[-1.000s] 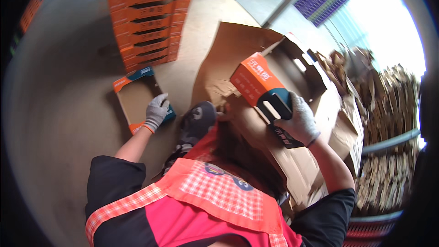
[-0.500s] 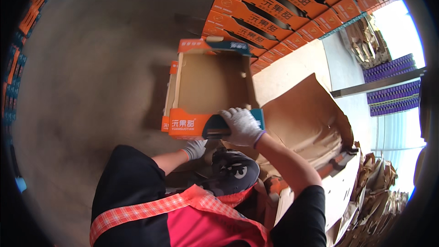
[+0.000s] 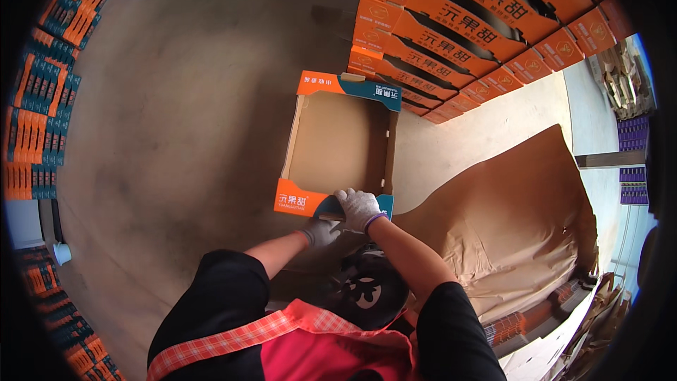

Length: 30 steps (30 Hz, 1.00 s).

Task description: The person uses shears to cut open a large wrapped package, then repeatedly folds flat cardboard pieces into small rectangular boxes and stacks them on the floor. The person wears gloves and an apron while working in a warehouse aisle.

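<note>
An open, shallow cardboard box (image 3: 340, 142), orange and teal outside and bare brown inside, is in front of me. My right hand (image 3: 358, 209), in a light knitted glove, is closed over the top of its near wall, by the dark curved handhold. Just below that wall, my gloved left hand (image 3: 321, 231) is closed against the box's near lower edge; its fingertips are partly hidden. No loose goods show inside the box.
Tall stacks of orange boxes (image 3: 451, 35) stand at the far right. A large sheet of brown paper (image 3: 504, 226) lies over a pile at my right. More orange and teal boxes (image 3: 42, 120) line the left, with a light blue object (image 3: 62, 253) near them.
The box has shifted slightly right and nearer in the view, and the second box edge under it no longer shows. My left hand has moved right, close to my right hand.
</note>
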Each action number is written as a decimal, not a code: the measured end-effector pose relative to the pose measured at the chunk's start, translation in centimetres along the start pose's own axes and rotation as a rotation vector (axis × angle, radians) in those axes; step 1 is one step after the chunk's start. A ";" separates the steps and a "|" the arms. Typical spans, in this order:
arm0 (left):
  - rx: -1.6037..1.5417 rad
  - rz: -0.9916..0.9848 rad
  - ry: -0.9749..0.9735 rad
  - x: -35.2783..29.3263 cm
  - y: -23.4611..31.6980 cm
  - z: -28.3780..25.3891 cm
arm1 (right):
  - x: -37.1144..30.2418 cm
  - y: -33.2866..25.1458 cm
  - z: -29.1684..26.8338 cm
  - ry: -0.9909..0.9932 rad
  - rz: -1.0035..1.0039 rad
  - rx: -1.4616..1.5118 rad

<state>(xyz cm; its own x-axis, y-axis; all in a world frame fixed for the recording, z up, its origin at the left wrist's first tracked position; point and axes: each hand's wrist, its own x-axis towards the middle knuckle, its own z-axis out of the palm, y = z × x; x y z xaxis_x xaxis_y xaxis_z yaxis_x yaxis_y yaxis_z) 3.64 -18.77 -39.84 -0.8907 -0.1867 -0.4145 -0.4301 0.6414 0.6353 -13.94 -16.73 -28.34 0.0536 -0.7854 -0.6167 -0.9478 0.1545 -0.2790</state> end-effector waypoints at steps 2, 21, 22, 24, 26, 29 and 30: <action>-0.052 0.080 -0.109 -0.5 1.0 -2.1 | 0.8 0.0 1.0 -0.018 -0.003 0.018; -0.956 0.490 0.381 -1.2 16.3 -12.9 | -17.9 0.7 -19.4 0.605 0.294 0.339; -0.929 0.552 0.386 -0.5 18.0 -13.8 | -20.9 -0.3 -18.7 0.746 0.287 0.419; -0.930 0.729 0.303 0.4 21.9 -15.3 | -27.9 -2.5 -14.7 1.014 0.224 0.804; -0.916 0.900 0.244 0.8 26.4 -16.3 | -35.3 -4.6 -8.8 1.308 0.274 0.810; -0.652 0.926 0.041 0.6 34.0 -18.0 | -47.4 -7.1 0.5 1.700 0.700 0.981; -0.563 0.914 -0.028 0.8 37.1 -18.1 | -51.5 -8.0 3.7 1.839 0.951 0.848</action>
<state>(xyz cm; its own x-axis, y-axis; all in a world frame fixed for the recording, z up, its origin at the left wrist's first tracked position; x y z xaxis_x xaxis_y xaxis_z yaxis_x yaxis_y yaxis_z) -15.68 -8.62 -4.79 -0.9086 0.2116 0.3602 0.3855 0.0926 0.9181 -7.96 24.68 2.95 -0.9363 0.2020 0.2874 -0.1694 0.4571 -0.8731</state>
